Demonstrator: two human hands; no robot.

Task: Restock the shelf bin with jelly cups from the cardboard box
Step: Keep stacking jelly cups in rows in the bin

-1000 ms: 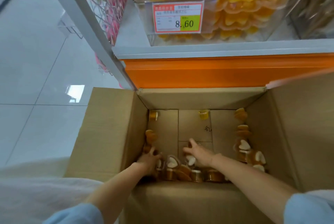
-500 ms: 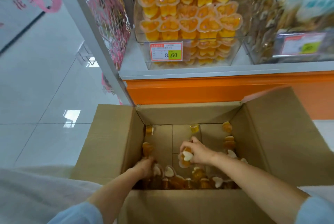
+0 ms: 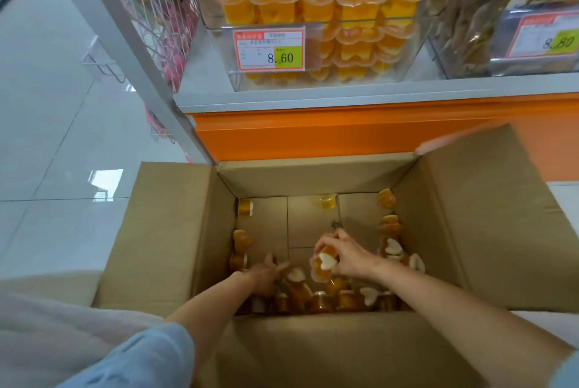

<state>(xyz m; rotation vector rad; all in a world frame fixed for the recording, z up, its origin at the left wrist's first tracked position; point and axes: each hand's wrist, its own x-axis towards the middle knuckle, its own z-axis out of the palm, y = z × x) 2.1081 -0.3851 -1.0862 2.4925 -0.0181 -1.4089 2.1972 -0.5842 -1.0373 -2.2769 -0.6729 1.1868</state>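
An open cardboard box (image 3: 169, 231) stands on the floor below the shelf. Several orange heart-shaped jelly cups (image 3: 316, 298) lie along its near wall and sides. My right hand (image 3: 351, 257) is inside the box, closed around a few jelly cups (image 3: 326, 263) lifted a little off the bottom. My left hand (image 3: 266, 276) reaches down among the cups at the near left; whether it grips one is hidden. Above, the clear shelf bin (image 3: 319, 24) is stacked high with the same orange jelly cups and carries an 8.60 price tag (image 3: 269, 49).
The grey shelf edge (image 3: 344, 96) and orange base panel (image 3: 344, 133) sit just beyond the box. A second clear bin (image 3: 507, 17) with brownish packets stands to the right. A wire rack (image 3: 150, 11) with pink items hangs left. Glossy white floor tiles (image 3: 47, 136) lie to the left.
My right hand has closed on jelly cups and lifted them slightly. My left hand has stayed low among the cups. The view has tilted up, showing more of the shelf bin.
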